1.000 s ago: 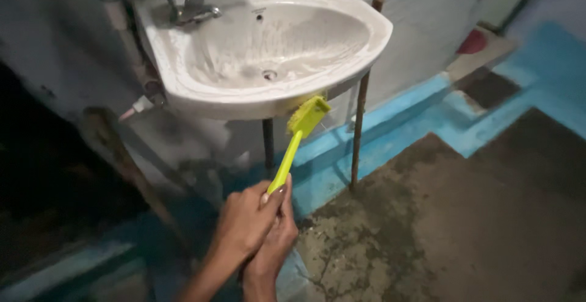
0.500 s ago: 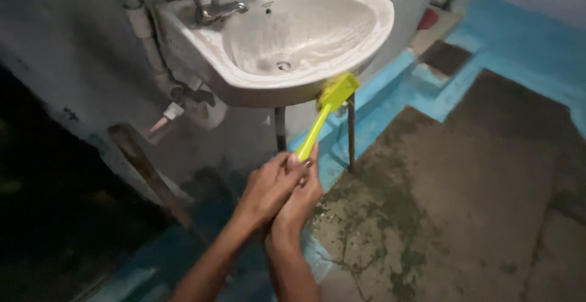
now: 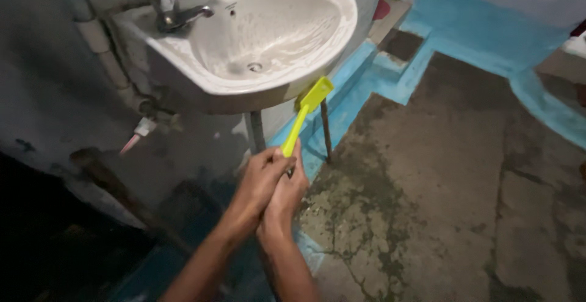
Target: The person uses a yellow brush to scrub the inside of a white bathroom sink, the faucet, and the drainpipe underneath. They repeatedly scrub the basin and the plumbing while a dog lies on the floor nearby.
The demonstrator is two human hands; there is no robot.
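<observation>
Gripping together, both hands [image 3: 273,183] hide the brush [image 3: 307,108] handle's end.

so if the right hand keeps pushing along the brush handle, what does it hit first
Probably the underside of the white ceramic basin's front rim: the right hand points the yellow-green plastic brush up at it, though depth is unclear.

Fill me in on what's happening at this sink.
A person holds a yellow-green brush by the end of its handle, both hands wrapped together: the left hand over the right hand. The brush head is pressed up against the outer front edge of the white wall-mounted sink, just under its rim. The metal tap shows no running water. Below lies a rough, stained floor with blue-painted edging.
</observation>
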